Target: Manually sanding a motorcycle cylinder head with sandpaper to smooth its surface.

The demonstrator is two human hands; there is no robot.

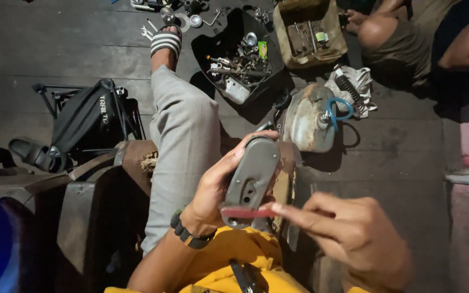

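Left hand (215, 187) grips grey cover (252, 176) | right hand (354, 236) red strip (245, 212) | parts tray (237, 54) beyond

A yellow garment (229, 260) covers the torso at the bottom centre of the frame. The left wrist carries a dark chunky watch band (188, 233). Light grey checked trousers (183, 146) run up the middle, ending in a black-and-white striped slide sandal (166, 40) near the top.
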